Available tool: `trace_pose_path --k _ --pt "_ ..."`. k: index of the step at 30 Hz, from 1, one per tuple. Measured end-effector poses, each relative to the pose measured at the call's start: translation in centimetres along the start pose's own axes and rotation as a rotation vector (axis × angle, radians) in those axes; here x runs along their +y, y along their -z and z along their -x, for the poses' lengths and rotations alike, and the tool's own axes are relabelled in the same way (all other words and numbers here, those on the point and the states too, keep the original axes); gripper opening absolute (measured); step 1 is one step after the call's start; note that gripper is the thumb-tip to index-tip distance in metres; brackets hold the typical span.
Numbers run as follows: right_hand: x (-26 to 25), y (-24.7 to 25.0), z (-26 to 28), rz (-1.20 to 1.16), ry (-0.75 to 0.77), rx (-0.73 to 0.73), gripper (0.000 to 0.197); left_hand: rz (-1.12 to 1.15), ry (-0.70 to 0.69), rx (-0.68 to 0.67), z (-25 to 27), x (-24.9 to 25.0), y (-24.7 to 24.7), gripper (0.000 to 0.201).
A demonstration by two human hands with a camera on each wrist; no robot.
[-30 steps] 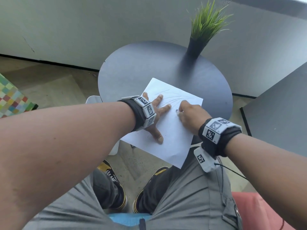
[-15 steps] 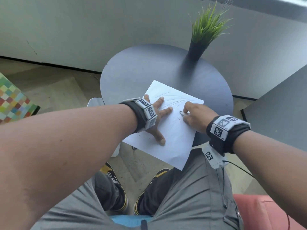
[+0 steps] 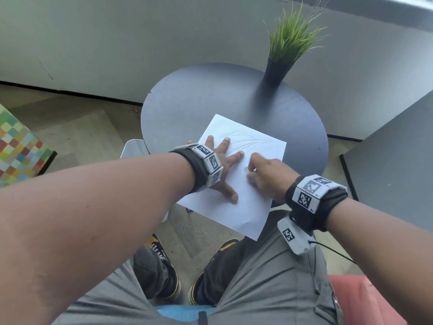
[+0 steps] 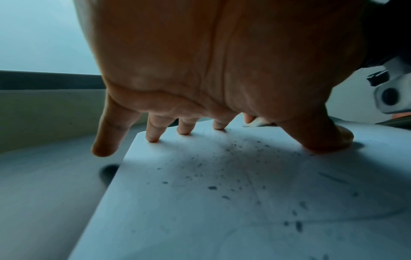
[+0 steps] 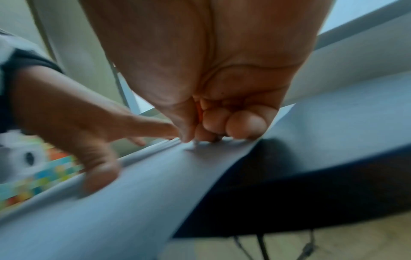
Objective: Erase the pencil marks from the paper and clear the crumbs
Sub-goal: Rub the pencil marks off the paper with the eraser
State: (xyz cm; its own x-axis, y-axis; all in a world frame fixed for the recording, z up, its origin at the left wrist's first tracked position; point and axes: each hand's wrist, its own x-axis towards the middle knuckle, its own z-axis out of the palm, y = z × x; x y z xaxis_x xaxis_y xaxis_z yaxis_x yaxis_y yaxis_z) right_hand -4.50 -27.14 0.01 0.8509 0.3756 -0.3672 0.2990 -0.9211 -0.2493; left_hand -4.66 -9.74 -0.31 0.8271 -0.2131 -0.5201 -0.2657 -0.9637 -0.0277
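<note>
A white sheet of paper (image 3: 255, 202) lies on the round dark table (image 3: 187, 109), its near corner hanging over the front edge. Faint curved pencil marks (image 3: 248, 140) cross its far half. Dark eraser crumbs (image 4: 222, 168) speckle the sheet under my left palm. My left hand (image 3: 225, 158) presses flat on the paper (image 4: 200, 211), fingers spread (image 4: 153, 133). My right hand (image 3: 264, 177) is curled, pinching a small white eraser (image 4: 255, 123) whose tip (image 5: 195, 143) touches the sheet just right of my left index finger. The right hand (image 5: 211, 79) is motion-blurred.
A grass plant in a black vase (image 3: 278, 69) stands at the table's far right. A grey surface (image 3: 393, 156) sits close on the right. A white seat (image 3: 133, 148) shows under the table's left edge, and a checkered block (image 3: 16, 146) is far left.
My right hand with the eraser has slid a little left and toward me on the paper, close to my left index finger. The left hand stays pressed in place.
</note>
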Motion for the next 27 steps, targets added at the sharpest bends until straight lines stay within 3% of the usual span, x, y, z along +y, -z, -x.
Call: trace_pose_path --k 3,7,12,16,21,23,26,27 --pt "-1.0 -0.3 0.5 0.075 0.134 -0.055 0.020 0.000 -0.005 -0.019 0.1 0.1 0.3 0.130" --pt "0.2 1.0 -1.1 0.066 -0.027 0.075 0.023 -0.010 -0.007 -0.022 0.1 0.1 0.4 0.130" --pt "-1.4 -0.3 0.7 0.138 0.296 -0.105 0.017 0.001 -0.023 -0.010 0.3 -0.1 0.3 0.130" --pt "0.2 1.1 -0.6 0.144 0.102 0.009 0.021 -0.007 -0.023 -0.011 0.0 -0.3 0.1 0.132" --pt "-2.2 0.0 1.7 0.200 0.372 -0.196 0.021 -0.037 -0.045 0.027 -0.2 -1.2 -0.6 0.144" --pt "-1.6 0.9 0.4 0.206 0.296 -0.120 0.022 -0.043 -0.055 0.028 -0.2 -1.2 -0.6 0.144" --pt "-0.2 2.0 -2.1 0.087 0.029 0.068 0.017 -0.046 -0.064 0.024 -0.2 -1.5 -0.5 0.145" --pt "-0.3 1.9 -2.4 0.064 0.034 0.080 0.016 -0.049 -0.067 0.022 -0.2 -1.7 -0.5 0.147"
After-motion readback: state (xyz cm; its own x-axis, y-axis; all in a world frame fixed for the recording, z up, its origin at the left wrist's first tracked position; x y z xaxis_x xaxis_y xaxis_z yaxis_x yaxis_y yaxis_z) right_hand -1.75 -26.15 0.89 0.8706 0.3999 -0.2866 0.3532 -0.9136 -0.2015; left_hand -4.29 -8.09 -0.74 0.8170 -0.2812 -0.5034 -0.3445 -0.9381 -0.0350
